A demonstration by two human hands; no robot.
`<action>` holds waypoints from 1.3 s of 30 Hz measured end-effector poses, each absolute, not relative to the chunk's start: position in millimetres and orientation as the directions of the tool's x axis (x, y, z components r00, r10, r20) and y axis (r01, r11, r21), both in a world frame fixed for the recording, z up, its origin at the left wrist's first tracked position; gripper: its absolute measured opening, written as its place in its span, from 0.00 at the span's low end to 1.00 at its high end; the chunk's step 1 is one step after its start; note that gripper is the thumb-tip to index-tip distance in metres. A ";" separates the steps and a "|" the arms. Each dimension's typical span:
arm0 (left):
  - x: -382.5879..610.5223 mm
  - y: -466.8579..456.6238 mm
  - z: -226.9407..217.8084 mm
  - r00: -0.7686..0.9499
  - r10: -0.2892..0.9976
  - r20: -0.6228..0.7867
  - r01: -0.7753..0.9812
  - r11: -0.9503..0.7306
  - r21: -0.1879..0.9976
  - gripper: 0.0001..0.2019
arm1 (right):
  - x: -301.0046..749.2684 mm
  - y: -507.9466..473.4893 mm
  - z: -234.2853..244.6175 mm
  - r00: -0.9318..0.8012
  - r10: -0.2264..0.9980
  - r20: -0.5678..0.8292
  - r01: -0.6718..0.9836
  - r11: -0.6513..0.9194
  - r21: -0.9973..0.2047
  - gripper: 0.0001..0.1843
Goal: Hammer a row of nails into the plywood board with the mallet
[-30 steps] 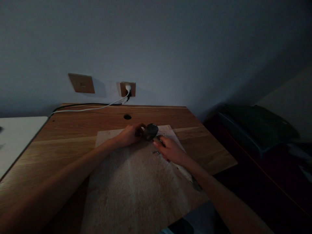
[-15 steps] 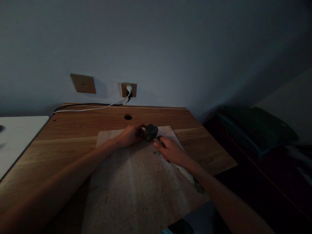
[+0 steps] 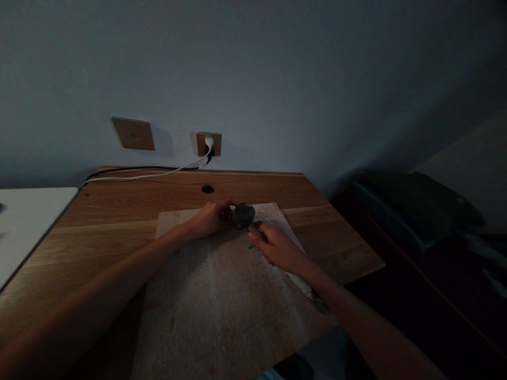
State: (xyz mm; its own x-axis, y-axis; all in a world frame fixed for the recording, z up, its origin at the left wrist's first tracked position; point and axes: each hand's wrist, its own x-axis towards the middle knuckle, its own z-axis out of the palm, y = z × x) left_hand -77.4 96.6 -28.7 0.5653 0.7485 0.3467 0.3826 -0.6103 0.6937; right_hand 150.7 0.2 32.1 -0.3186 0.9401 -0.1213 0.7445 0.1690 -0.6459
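My right hand (image 3: 279, 245) is wrapped round the pale handle of a hammer (image 3: 243, 216). Its dark, rounded head points at the far part of a wooden board, and the handle's dark end (image 3: 319, 302) shows under my right wrist. Close against the left side of the head is my left hand (image 3: 212, 217), with bent fingers pinched together. What they hold, if anything, is hidden. Several small shiny metal pieces, like nails (image 3: 254, 247), lie on the board (image 3: 214, 306) just left of my right fingers.
Beneath the board is a wooden desk (image 3: 71, 243) against the wall. Cables (image 3: 158, 174) run from a wall socket (image 3: 208, 144) along its back edge, behind a round hole (image 3: 207, 189). A white surface (image 3: 35, 221) stands left; a dark green cushion-like item (image 3: 420, 206) lies right.
The hammer head has shifted slightly left, closer over my left fingers. My right hand has moved slightly with it; my left hand stays nearly in place.
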 end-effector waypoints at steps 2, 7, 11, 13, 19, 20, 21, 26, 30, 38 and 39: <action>-77.4 96.8 -28.8 0.560 0.751 0.350 0.385 -0.610 0.693 0.23 | 151.1 -0.2 30.5 -0.319 0.942 -0.105 0.741 0.178 -0.648 0.10; -75.8 96.2 -27.3 0.556 0.766 0.323 0.407 -0.590 0.697 0.24 | 151.8 0.7 28.8 -0.316 0.937 -0.150 0.736 0.142 -0.662 0.10; -74.7 95.6 -25.2 0.571 0.776 0.269 0.416 -0.556 0.720 0.24 | 159.8 -1.9 27.5 -0.287 0.948 -0.137 0.724 0.121 -0.679 0.12; -74.7 95.8 -23.5 0.572 0.782 0.247 0.426 -0.541 0.725 0.25 | 167.5 -4.8 26.6 -0.274 0.953 -0.129 0.731 0.119 -0.672 0.12; -68.0 83.6 -6.5 0.603 0.736 0.308 0.544 -0.662 0.516 0.19 | 192.5 -13.4 18.3 -0.228 0.966 -0.120 0.742 0.093 -0.664 0.14; -64.5 78.3 -2.9 0.652 0.700 0.290 0.540 -0.698 0.471 0.16 | 195.4 -13.9 16.1 -0.223 0.967 -0.120 0.741 0.089 -0.665 0.14; -60.4 72.3 0.0 0.704 0.659 0.266 0.525 -0.735 0.430 0.13 | 197.7 -14.0 13.8 -0.220 0.969 -0.116 0.743 0.089 -0.663 0.14; -41.2 47.5 -1.2 0.836 0.487 0.252 0.426 -0.866 0.261 0.10 | 203.1 -11.8 5.2 -0.213 0.971 -0.105 0.749 0.093 -0.656 0.14; -35.9 43.0 -7.8 0.849 0.480 0.219 0.435 -0.872 0.224 0.06 | 204.2 -10.9 2.8 -0.196 0.973 -0.120 0.730 0.063 -0.680 0.15; -72.0 65.1 30.6 0.760 0.629 0.161 0.539 -0.749 0.385 0.04 | 205.3 -10.5 1.1 -0.200 0.977 -0.078 0.699 0.086 -0.710 0.13; -80.9 71.3 33.2 0.738 0.656 0.160 0.557 -0.725 0.404 0.04 | 205.3 -10.6 1.3 -0.204 0.975 -0.084 0.699 0.085 -0.710 0.13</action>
